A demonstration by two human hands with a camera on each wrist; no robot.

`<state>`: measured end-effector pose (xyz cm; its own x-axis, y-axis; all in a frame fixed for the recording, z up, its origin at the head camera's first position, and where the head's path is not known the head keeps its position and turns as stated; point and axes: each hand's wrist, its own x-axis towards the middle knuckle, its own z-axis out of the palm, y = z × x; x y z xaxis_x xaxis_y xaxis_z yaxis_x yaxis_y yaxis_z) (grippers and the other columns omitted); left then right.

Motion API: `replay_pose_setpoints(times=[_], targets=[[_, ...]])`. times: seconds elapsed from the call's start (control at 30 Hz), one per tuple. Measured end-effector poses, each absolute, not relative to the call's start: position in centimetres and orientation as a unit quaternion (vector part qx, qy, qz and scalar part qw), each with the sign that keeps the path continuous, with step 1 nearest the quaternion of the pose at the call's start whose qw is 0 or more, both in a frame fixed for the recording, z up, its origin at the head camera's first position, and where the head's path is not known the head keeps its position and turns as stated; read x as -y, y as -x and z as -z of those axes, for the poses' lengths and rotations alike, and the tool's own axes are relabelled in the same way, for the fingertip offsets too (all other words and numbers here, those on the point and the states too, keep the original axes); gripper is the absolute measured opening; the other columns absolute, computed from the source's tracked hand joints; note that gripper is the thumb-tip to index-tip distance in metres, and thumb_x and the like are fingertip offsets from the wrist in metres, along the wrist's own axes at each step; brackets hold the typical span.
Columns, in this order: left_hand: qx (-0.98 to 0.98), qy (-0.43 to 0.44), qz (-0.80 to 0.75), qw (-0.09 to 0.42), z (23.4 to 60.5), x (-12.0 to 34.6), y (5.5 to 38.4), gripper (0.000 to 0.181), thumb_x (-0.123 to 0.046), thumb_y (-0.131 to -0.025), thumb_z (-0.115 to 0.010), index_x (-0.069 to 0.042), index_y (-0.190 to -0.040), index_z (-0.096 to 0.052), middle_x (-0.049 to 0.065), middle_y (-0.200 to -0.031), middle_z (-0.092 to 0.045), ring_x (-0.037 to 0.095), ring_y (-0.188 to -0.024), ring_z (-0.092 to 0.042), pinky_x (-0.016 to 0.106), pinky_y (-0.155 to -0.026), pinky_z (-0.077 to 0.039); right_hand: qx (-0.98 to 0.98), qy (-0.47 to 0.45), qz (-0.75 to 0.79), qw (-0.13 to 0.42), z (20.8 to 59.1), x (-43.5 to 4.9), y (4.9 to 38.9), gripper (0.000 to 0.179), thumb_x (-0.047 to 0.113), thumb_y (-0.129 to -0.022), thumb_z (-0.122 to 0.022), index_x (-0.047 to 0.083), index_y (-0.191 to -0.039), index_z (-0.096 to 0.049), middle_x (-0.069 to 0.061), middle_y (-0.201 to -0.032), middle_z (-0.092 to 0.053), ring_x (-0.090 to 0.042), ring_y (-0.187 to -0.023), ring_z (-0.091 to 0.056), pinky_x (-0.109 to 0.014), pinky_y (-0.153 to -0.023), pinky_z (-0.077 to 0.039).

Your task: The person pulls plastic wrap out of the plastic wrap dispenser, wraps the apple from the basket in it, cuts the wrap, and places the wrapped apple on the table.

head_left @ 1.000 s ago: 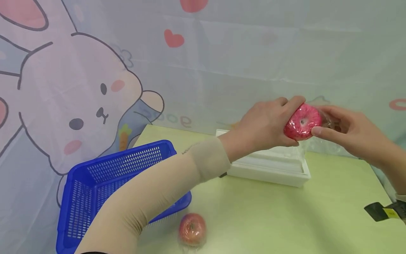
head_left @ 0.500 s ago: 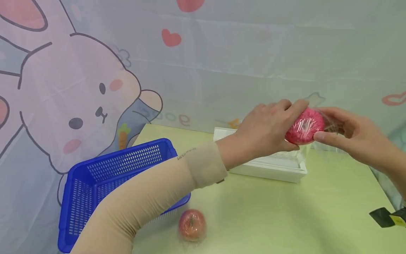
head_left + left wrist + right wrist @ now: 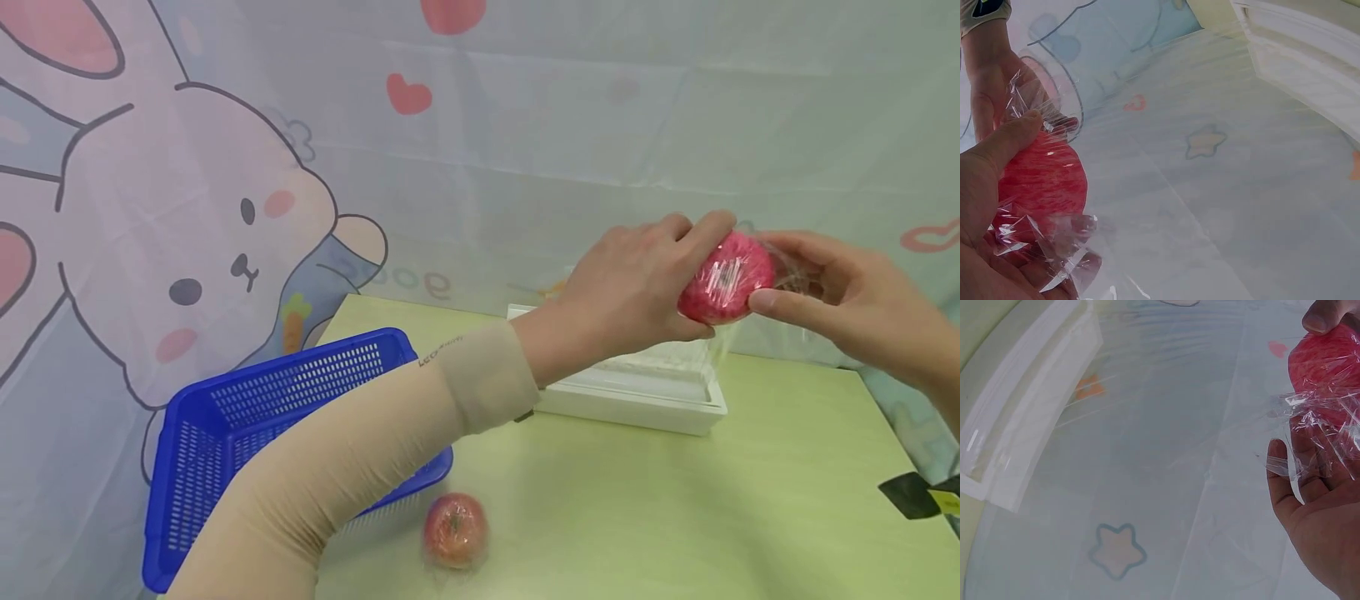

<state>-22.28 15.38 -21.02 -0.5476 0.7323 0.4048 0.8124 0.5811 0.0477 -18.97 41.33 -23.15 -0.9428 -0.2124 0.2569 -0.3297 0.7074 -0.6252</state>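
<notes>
Raised over the back right of the table is a red apple (image 3: 727, 279) wrapped in clear film, held between both hands. My left hand (image 3: 630, 283) grips its left side; in the left wrist view the thumb lies across the apple (image 3: 1044, 178). From the other side my right hand (image 3: 862, 304) holds the apple, its thumb on the near face and its fingers behind, partly hidden by film. Crumpled clear film (image 3: 1329, 415) bunches along the right fingers. A second film-wrapped apple (image 3: 455, 531) sits near the front of the table.
Behind the left forearm stands a blue perforated basket (image 3: 300, 385), partly covered by the sleeve. A long white box (image 3: 630, 412) with clear film at its right end lies below the hands. A printed cloth (image 3: 525, 167) hangs behind the table.
Both hands and the held apple have shifted slightly right. Its pale dimple, plain a second ago, is now obscured by shiny film. The second apple stays put.
</notes>
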Motion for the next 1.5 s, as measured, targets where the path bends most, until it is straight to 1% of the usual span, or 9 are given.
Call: replay_pose_setpoints(times=[0.2,0.47,0.7,0.93,1.17,1.23,1.3,1.4,1.5], targets=[[0.875,0.442,0.093,0.172,21.7,-15.3,20.8,0.084,-0.055,-0.088,-0.083,-0.015,-0.150,-0.043,-0.003,-0.115,-0.065,0.010,-0.094,-0.067,0.024,-0.076,-0.055,0.921,-0.159,-0.347,0.079,23.8,-41.4,17.8,0.059,0.002,-0.100,-0.073,0.011,-0.155,-0.053,0.018,-0.118,-0.068,-0.004,-0.094,-0.065,-0.013,-0.072,-0.055],[0.880,0.444,0.071,0.152,23.5,-15.2,17.6,0.079,-0.062,-0.087,-0.081,-0.019,-0.143,-0.049,-0.007,-0.105,-0.060,0.007,-0.081,-0.061,0.022,-0.066,-0.052,0.913,-0.171,-0.370,0.029,26.8,-42.3,14.9,0.060,-0.001,-0.102,-0.069,0.004,-0.157,-0.046,0.019,-0.131,-0.063,-0.001,-0.103,-0.066,-0.014,-0.077,-0.057],[0.889,0.439,0.029,0.125,26.4,-15.1,14.1,0.080,-0.074,-0.082,-0.078,-0.026,-0.139,-0.049,-0.011,-0.103,-0.060,0.005,-0.080,-0.059,0.020,-0.060,-0.044,0.887,-0.198,-0.417,-0.008,31.8,-42.9,11.5,0.065,-0.010,-0.101,-0.063,0.025,-0.154,-0.054,0.011,-0.132,-0.067,-0.010,-0.102,-0.067,-0.021,-0.077,-0.059],[0.893,0.433,0.021,0.122,30.7,-14.1,11.5,0.082,-0.082,-0.078,-0.076,-0.026,-0.132,-0.051,-0.013,-0.096,-0.060,0.003,-0.073,-0.055,0.019,-0.052,-0.035,0.818,-0.230,-0.516,-0.107,36.4,-42.1,9.7,0.066,-0.014,-0.103,-0.053,0.026,-0.154,-0.054,0.006,-0.140,-0.066,-0.013,-0.113,-0.067,-0.029,-0.083,-0.063],[0.908,0.412,0.061,0.040,35.6,-13.3,10.4,0.077,-0.080,-0.078,-0.077,-0.029,-0.129,-0.052,-0.013,-0.095,-0.060,0.000,-0.067,-0.052,0.017,-0.050,-0.040,0.766,-0.184,-0.568,-0.237,40.4,-41.1,9.1,0.055,0.001,-0.110,-0.050,0.041,-0.148,-0.056,0.019,-0.142,-0.063,-0.004,-0.120,-0.063,-0.029,-0.090,-0.062],[0.912,0.404,0.069,0.021,36.8,-13.2,10.3,0.077,-0.080,-0.077,-0.078,-0.029,-0.129,-0.052,-0.014,-0.095,-0.060,0.000,-0.066,-0.052,0.017,-0.049,-0.041,0.763,-0.163,-0.569,-0.260,41.3,-40.7,9.1,0.048,0.007,-0.111,-0.051,0.032,-0.151,-0.056,0.020,-0.140,-0.063,-0.002,-0.119,-0.062,-0.029,-0.090,-0.062],[0.916,0.394,0.070,0.003,37.8,-13.1,10.3,0.076,-0.080,-0.077,-0.079,-0.031,-0.128,-0.052,-0.014,-0.095,-0.059,0.000,-0.064,-0.052,0.018,-0.049,-0.040,0.760,-0.149,-0.569,-0.277,42.1,-40.3,9.1,0.044,0.011,-0.112,-0.051,0.015,-0.155,-0.054,0.020,-0.138,-0.063,-0.003,-0.116,-0.062,-0.030,-0.090,-0.062],[0.921,0.383,0.070,-0.022,39.2,-12.9,10.4,0.076,-0.082,-0.076,-0.078,-0.033,-0.128,-0.052,-0.015,-0.094,-0.059,0.001,-0.063,-0.052,0.020,-0.049,-0.038,0.751,-0.147,-0.573,-0.294,43.4,-39.7,9.3,0.049,0.013,-0.113,-0.050,-0.011,-0.155,-0.041,0.019,-0.136,-0.064,-0.005,-0.114,-0.064,-0.031,-0.089,-0.062],[0.923,0.372,0.083,-0.053,40.5,-12.8,10.7,0.076,-0.081,-0.076,-0.079,-0.034,-0.130,-0.051,-0.015,-0.095,-0.059,0.001,-0.065,-0.054,0.021,-0.051,-0.038,0.742,-0.150,-0.576,-0.308,44.4,-39.3,9.4,0.051,0.014,-0.114,-0.048,-0.017,-0.153,-0.037,0.014,-0.133,-0.067,-0.006,-0.111,-0.065,-0.030,-0.088,-0.061]])
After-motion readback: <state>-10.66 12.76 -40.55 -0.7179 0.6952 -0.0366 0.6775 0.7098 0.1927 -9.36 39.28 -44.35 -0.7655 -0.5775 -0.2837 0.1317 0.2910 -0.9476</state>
